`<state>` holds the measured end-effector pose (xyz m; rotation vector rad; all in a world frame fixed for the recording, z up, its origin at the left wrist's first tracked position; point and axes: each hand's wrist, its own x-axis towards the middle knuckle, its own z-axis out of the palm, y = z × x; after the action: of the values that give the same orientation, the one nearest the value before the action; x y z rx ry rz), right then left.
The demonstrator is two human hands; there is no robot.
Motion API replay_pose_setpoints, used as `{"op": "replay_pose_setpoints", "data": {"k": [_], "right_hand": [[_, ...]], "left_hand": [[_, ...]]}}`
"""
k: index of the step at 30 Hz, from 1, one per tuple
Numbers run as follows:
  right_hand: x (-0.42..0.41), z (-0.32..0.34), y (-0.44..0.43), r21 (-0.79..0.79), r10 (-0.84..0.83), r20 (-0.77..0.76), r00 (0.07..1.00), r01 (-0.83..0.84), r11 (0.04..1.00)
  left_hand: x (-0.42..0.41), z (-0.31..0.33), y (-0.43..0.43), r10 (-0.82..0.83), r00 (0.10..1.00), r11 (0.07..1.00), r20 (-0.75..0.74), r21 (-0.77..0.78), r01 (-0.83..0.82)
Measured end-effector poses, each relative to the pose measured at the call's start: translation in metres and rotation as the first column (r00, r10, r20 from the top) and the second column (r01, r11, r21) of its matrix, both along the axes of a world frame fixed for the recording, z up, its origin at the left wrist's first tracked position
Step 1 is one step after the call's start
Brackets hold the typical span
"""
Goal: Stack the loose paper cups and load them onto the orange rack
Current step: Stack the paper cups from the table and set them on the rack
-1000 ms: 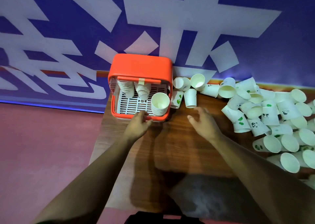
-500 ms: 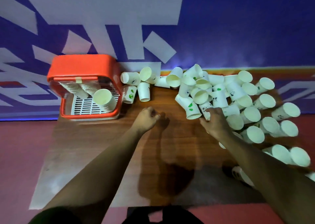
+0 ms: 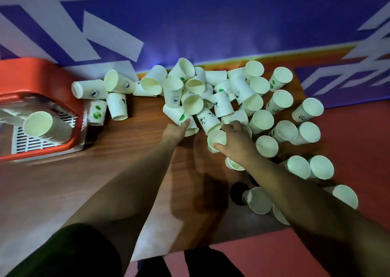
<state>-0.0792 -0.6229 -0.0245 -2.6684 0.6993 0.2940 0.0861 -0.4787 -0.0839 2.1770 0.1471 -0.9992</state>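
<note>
Several loose white paper cups [image 3: 221, 95] lie in a heap across the middle and right of the wooden table [image 3: 126, 167]. My right hand [image 3: 236, 141] grips one white cup [image 3: 216, 138] at the heap's near edge. My left hand [image 3: 176, 129] reaches a cup with a green mark [image 3: 179, 116] at the heap's left edge, its thumb touching it. The orange rack [image 3: 42, 80] stands at the far left, with a stack of cups [image 3: 42, 127] lying in it, mouth toward me.
Three more cups [image 3: 116, 105] lie just right of the rack. A purple banner with white shapes [image 3: 211, 23] hangs behind the table. Red floor [image 3: 358, 139] shows to the right, and cups [image 3: 259, 200] lie close to the table's near right edge.
My view has swung right, so the rack is now at the left edge. My left hand left the rack and reached the heap. My right hand moved into the heap and took hold of a cup.
</note>
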Motion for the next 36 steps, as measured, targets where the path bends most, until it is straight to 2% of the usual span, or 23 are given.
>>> {"op": "replay_pose_setpoints", "data": {"k": [7, 13, 15, 19, 23, 26, 30, 32, 36], "right_hand": [[-0.007, -0.023, -0.003, -0.109, 0.159, 0.056, 0.986, -0.153, 0.982], [-0.006, -0.025, -0.001, -0.150, 0.225, 0.067, 0.972, -0.213, 0.965], [-0.002, -0.018, 0.004, -0.110, 0.194, 0.096, 0.976, -0.184, 0.977], [0.009, 0.009, 0.017, 0.078, 0.112, 0.132, 0.985, -0.123, 0.989], [0.031, 0.041, 0.039, 0.190, 0.062, 0.124, 0.990, -0.085, 0.978], [0.056, 0.063, 0.065, 0.215, 0.052, 0.108, 0.993, -0.074, 0.974], [0.094, 0.083, 0.117, 0.270, 0.064, 0.201, 0.977, -0.118, 0.955], [0.111, 0.089, 0.148, 0.298, 0.058, 0.231, 0.971, -0.127, 0.946], [0.133, 0.091, 0.203, 0.326, 0.050, 0.268, 0.962, -0.140, 0.935]], "left_hand": [[-0.006, -0.018, -0.016, -0.019, 0.999, 0.996, 0.028, 0.093, 0.016], [-0.017, -0.004, 0.004, 0.072, 0.997, 0.997, 0.036, 0.007, -0.072], [-0.017, 0.006, 0.021, 0.083, 0.997, 0.994, 0.007, -0.066, -0.082], [-0.014, 0.031, 0.066, 0.075, 0.997, 0.977, -0.032, -0.200, -0.080], [-0.007, 0.069, 0.122, 0.173, 0.985, 0.937, -0.016, -0.305, -0.170], [0.004, 0.094, 0.168, 0.258, 0.965, 0.906, 0.046, -0.358, -0.225], [0.023, 0.129, 0.240, 0.352, 0.928, 0.849, 0.124, -0.459, -0.261], [0.035, 0.140, 0.279, 0.396, 0.890, 0.841, 0.227, -0.480, -0.251], [0.060, 0.149, 0.339, 0.387, 0.794, 0.889, 0.470, -0.417, -0.187]]}}
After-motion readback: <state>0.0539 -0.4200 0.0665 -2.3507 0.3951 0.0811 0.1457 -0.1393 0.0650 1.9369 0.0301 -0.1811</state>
